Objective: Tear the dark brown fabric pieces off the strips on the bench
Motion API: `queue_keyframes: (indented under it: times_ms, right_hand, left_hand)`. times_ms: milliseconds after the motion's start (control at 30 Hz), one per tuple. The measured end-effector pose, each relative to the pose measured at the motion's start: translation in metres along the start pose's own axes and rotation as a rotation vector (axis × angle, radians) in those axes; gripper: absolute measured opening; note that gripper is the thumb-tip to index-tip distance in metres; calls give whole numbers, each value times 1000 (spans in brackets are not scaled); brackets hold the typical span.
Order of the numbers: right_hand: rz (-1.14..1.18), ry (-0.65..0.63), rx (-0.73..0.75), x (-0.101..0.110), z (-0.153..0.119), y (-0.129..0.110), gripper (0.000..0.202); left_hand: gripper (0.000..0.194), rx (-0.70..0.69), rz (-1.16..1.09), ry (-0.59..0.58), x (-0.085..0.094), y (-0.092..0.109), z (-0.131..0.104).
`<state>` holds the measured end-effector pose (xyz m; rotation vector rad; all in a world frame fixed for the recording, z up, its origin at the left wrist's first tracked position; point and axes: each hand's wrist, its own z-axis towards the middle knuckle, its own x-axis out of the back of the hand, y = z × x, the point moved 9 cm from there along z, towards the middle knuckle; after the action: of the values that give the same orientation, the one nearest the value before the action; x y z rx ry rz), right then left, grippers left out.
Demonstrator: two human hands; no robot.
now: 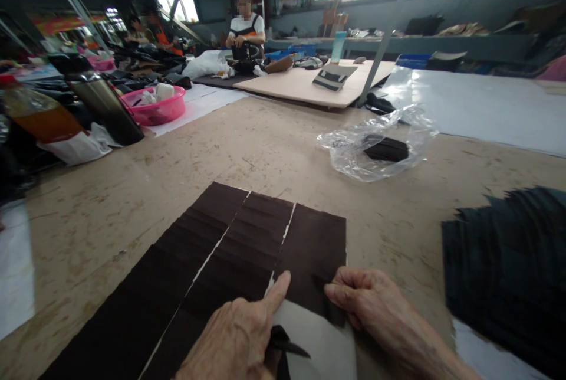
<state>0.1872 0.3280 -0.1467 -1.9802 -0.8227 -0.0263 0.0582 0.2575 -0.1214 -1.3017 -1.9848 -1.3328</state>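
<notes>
Item: three rows of overlapping dark brown rectangular fabric pieces (pixel 230 250), laid on the worn tan table (pixel 132 191); lower ends cut off by the frame edge, piece count per row not legible.

Left hand (pixel 234 338): forefinger extended onto the seam between middle and right rows; a thin dark tool (pixel 287 344) under the palm, mostly hidden; grip on it cannot be told.

Right hand (pixel 371 303): fingers closed, pinching the near edge of the right-hand row over one pale grey sheet (pixel 318 344).

Also: one stack of dark sheets (pixel 508 268), right, partly cut off; one clear plastic bag (pixel 375 144) with dark contents; one pink basin (pixel 154 105).
</notes>
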Motion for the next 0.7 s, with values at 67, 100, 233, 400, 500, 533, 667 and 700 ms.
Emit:
queue_keyframes:
  times_ms: [67, 100, 233, 400, 500, 533, 667, 700]
  right_hand:
    - [-12, 14, -3, 1, 2, 3, 25]
    - [-19, 24, -3, 1, 3, 4, 24]
    - [-33, 77, -13, 6, 2, 9, 21]
    - [8, 105, -53, 15, -8, 11, 22]
    - [31, 76, -65, 16, -12, 12, 21]
    - [35, 70, -71, 16, -12, 13, 19]
    - [37, 81, -79, 15, -13, 16, 20]
    - [29, 99, -76, 15, -13, 16, 20]
  left_hand:
    - [77, 43, 15, -27, 3, 2, -3]
    - [78, 60, 31, -28, 4, 3, -4]
    - [73, 73, 65, -19, 9, 9, -4]
    - [64, 49, 24, -34, 15, 12, -5]
    - [64, -4, -1, -20, 19, 15, -9]
    - [65, -13, 2, -6, 21, 15, -11]
    - [63, 4, 20, 8, 23, 13, -11]
    - [62, 26, 26, -8, 23, 12, -11]
